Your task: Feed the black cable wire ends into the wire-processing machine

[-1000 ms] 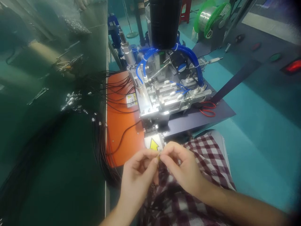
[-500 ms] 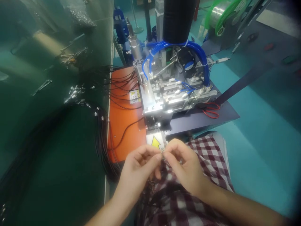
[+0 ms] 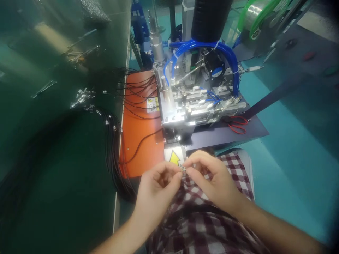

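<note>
Low in the middle of the view, above the lap, my left hand [image 3: 156, 187] is closed, thumb and forefinger pinching a thin pale wire end [image 3: 184, 170]. Just right of it, my right hand [image 3: 215, 180] has its thumb and forefinger slightly parted around the wire's tip; whether the thumb touches it I cannot make out. A black cable [image 3: 197, 209] curves across the checked cloth [image 3: 193, 229] beneath both hands. Right behind the fingertips is a white plate [image 3: 169, 153] with a yellow arrow, at the front of a metal machine [image 3: 177, 114].
Black cables [image 3: 112, 158] with silvery ends hang over the edge of the dark green table [image 3: 60, 197] on the left. More cables cross an orange panel [image 3: 143, 151]. Red-handled scissors [image 3: 239, 123] lie on the machine's base. A green spool [image 3: 255, 16] stands at the upper right.
My right thumb and forefinger have parted slightly from their pinch, and the pale wire end shows between the hands. The black cable now shows across the lap. The view has shifted slightly.
</note>
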Demonstrator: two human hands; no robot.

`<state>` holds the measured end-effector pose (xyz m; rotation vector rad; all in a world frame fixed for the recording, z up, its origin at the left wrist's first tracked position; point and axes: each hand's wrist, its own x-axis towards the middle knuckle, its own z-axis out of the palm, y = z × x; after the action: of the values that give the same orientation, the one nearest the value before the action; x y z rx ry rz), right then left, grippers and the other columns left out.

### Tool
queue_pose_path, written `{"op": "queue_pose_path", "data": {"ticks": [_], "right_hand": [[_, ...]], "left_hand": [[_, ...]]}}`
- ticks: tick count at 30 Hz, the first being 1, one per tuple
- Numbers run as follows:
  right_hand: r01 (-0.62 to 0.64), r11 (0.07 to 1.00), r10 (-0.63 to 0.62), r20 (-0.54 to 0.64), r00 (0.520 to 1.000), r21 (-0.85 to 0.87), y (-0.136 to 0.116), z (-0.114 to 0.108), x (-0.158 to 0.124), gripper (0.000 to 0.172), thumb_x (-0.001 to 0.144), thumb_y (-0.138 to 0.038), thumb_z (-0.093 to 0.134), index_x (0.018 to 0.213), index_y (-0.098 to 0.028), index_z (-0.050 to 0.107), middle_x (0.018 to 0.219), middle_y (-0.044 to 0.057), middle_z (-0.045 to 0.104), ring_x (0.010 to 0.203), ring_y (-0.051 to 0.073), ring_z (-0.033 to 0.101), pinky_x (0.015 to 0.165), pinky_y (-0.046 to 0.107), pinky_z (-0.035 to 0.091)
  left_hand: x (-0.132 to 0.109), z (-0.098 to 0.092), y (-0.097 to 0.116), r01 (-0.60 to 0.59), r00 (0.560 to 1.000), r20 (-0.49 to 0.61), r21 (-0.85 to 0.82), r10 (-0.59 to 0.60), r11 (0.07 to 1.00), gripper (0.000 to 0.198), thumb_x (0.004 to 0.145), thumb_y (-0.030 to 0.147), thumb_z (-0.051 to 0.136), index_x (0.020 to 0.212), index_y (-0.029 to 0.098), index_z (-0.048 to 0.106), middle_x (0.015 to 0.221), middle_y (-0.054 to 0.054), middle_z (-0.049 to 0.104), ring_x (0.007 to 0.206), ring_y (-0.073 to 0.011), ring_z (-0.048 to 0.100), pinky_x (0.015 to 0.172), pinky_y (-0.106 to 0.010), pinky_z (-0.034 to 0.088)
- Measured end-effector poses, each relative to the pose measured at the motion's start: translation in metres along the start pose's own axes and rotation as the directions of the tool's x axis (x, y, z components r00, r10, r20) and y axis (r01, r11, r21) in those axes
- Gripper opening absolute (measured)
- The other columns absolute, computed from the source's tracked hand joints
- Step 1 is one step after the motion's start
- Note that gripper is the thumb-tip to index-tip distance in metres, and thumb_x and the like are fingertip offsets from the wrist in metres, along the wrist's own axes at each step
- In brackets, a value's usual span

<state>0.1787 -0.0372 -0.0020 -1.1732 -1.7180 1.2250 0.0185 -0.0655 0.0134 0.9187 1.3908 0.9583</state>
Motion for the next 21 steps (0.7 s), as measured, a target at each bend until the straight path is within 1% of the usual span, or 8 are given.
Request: {"op": "queue_pose_path", "data": {"ticks": [3, 5, 8, 10, 11, 16, 19, 21], "right_hand": [[0.069, 0.994, -0.068, 0.024, 0.997, -0.084, -0.001, -0.001, 0.003, 0.007, 0.084, -0.013, 0.059, 0.083, -0.019, 0.062, 0.081, -0.001, 0.060, 0.058, 0.008, 0.050, 0.052, 0.022, 0.038], [0.218, 0.953, -0.216, 0.036, 0.976, -0.210, 0.000, -0.003, 0.005, 0.008, 0.085, -0.011, 0.059, 0.083, -0.019, 0.063, 0.081, 0.000, 0.062, 0.064, 0.010, 0.053, 0.056, 0.024, 0.039], [0.518, 0.719, -0.523, 0.130, 0.842, -0.464, 0.007, -0.010, 0.007, 0.016, 0.087, -0.009, 0.055, 0.091, -0.020, 0.066, 0.079, 0.001, 0.065, 0.065, 0.011, 0.054, 0.057, 0.027, 0.034], [0.621, 0.562, -0.629, 0.206, 0.750, -0.546, 0.014, -0.014, 0.005, 0.021, 0.089, -0.009, 0.052, 0.098, -0.021, 0.067, 0.078, 0.001, 0.067, 0.062, 0.011, 0.053, 0.054, 0.028, 0.030], [0.641, 0.526, -0.647, 0.227, 0.728, -0.558, 0.019, -0.015, 0.004, 0.023, 0.089, -0.010, 0.051, 0.100, -0.022, 0.067, 0.079, 0.001, 0.068, 0.061, 0.010, 0.054, 0.054, 0.029, 0.030], [0.618, 0.526, -0.665, 0.170, 0.727, -0.585, 0.036, -0.013, -0.005, 0.024, 0.086, -0.013, 0.055, 0.101, -0.028, 0.068, 0.083, 0.000, 0.073, 0.065, 0.012, 0.062, 0.058, 0.029, 0.036], [0.597, 0.594, -0.660, 0.097, 0.745, -0.540, 0.036, -0.010, -0.006, 0.024, 0.084, -0.009, 0.058, 0.096, -0.027, 0.067, 0.079, -0.001, 0.072, 0.063, 0.011, 0.063, 0.057, 0.028, 0.038], [0.569, 0.682, -0.621, 0.046, 0.782, -0.459, 0.031, -0.010, -0.004, 0.020, 0.083, -0.008, 0.061, 0.092, -0.025, 0.067, 0.077, 0.000, 0.070, 0.065, 0.012, 0.063, 0.058, 0.027, 0.041]], "left_hand": [[0.000, 0.002, -0.001, -0.020, 1.000, 0.002, 0.042, 0.020, 0.999, 0.009, 0.076, 0.024, 0.069, 0.075, 0.016, 0.066, 0.063, 0.002, 0.061, 0.055, -0.0065, 0.050, 0.052, -0.015, 0.040], [0.000, 0.002, -0.002, -0.031, 0.999, 0.009, 0.061, 0.031, 0.998, 0.009, 0.076, 0.025, 0.068, 0.076, 0.016, 0.066, 0.064, 0.002, 0.062, 0.056, -0.0072, 0.051, 0.053, -0.016, 0.041], [0.000, 0.002, -0.002, -0.009, 1.000, 0.022, 0.067, 0.007, 0.998, 0.010, 0.076, 0.026, 0.068, 0.077, 0.016, 0.067, 0.069, 0.000, 0.065, 0.061, -0.0093, 0.056, 0.057, -0.018, 0.044], [0.001, 0.000, -0.002, 0.026, 0.999, 0.028, 0.046, -0.028, 0.999, 0.011, 0.075, 0.027, 0.069, 0.077, 0.016, 0.067, 0.070, -0.001, 0.066, 0.062, -0.0100, 0.057, 0.057, -0.018, 0.045], [0.001, 0.000, -0.003, 0.047, 0.998, 0.032, 0.027, -0.048, 0.999, 0.012, 0.075, 0.027, 0.070, 0.077, 0.015, 0.067, 0.069, -0.001, 0.065, 0.060, -0.0095, 0.056, 0.056, -0.018, 0.044], [0.000, -0.004, -0.004, 0.128, 0.991, 0.055, -0.066, -0.125, 0.990, 0.017, 0.072, 0.031, 0.074, 0.076, 0.015, 0.068, 0.056, 0.003, 0.055, 0.047, -0.0049, 0.041, 0.043, -0.015, 0.031], [0.001, -0.005, -0.006, 0.139, 0.989, 0.063, -0.077, -0.135, 0.987, 0.018, 0.072, 0.032, 0.074, 0.077, 0.015, 0.069, 0.052, 0.004, 0.051, 0.045, -0.0045, 0.036, 0.042, -0.016, 0.028], [0.001, -0.005, -0.007, 0.136, 0.989, 0.066, -0.068, -0.131, 0.988, 0.018, 0.073, 0.032, 0.074, 0.078, 0.016, 0.070, 0.051, 0.005, 0.049, 0.045, -0.0043, 0.034, 0.042, -0.016, 0.027]]}}
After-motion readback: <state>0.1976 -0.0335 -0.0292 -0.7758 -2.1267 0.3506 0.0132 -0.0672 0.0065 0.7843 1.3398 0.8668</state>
